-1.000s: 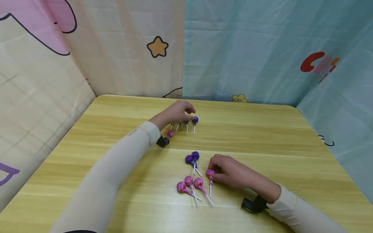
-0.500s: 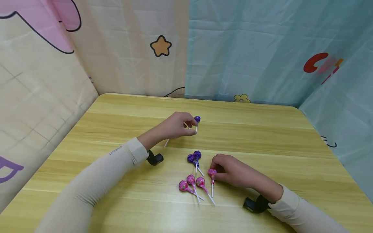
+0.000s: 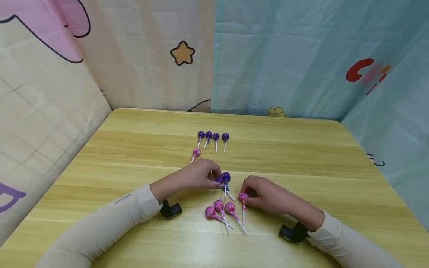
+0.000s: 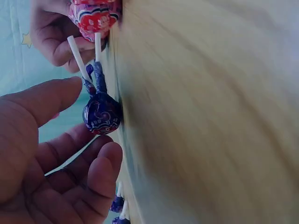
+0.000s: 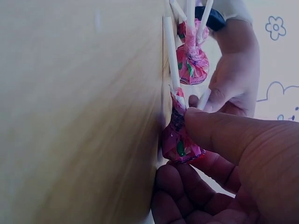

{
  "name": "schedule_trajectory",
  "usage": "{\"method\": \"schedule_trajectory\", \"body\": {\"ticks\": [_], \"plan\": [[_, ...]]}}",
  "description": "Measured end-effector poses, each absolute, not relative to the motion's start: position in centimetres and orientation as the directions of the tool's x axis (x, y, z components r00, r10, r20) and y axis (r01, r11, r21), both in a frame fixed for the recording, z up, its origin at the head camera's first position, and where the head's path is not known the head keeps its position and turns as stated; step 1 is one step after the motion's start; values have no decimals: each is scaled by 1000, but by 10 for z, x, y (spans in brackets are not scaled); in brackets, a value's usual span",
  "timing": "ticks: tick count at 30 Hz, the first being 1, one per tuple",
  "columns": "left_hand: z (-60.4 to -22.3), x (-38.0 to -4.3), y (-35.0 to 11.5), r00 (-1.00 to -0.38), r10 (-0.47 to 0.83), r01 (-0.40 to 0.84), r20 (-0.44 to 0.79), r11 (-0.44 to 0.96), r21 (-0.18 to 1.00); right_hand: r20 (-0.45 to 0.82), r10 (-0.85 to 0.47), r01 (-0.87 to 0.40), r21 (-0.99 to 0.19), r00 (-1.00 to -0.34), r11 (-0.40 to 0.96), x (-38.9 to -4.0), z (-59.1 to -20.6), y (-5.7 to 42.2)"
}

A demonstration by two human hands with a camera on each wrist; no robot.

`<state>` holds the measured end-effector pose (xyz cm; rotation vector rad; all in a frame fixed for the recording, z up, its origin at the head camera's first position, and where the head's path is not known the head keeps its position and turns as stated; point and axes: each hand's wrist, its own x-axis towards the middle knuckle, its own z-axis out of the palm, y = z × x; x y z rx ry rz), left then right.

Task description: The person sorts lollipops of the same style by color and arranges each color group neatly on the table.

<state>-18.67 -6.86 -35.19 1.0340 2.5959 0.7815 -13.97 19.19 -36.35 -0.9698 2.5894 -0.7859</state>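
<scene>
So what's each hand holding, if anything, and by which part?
The right hand pinches a pink lollipop by its wrapped end. The left hand curves around the wrapped end of a purple lollipop; whether it grips cannot be told.

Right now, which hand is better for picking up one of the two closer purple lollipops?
Probably the left hand: it is close up to those purple lollipops. The right hand is farther off and busy pinching a pink lollipop.
</scene>
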Motion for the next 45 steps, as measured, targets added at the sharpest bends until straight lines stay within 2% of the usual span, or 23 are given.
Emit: {"method": "schedule_trajectory", "body": {"ticks": [12, 18, 26, 32, 45], "plan": [[-357, -184, -65, -724, 689, 552, -11, 590, 589, -41, -670, -531, -573, -742, 624, -141, -365, 193], [-357, -182, -67, -722, 692, 538, -14, 575, 617, -59, -658, -485, -627, -751, 610, -146, -364, 196], [-359, -183, -65, -722, 691, 519, -12, 554, 651, -23, -640, -465, -667, -768, 582, -158, -341, 191], [-362, -182, -65, -725, 689, 517, -11, 555, 652, 46, -646, -508, -662, -762, 551, -177, -317, 182], [-362, -176, -68, -728, 686, 533, 5, 561, 633, 39, -624, -457, -717, -780, 526, -234, -305, 142]]}}
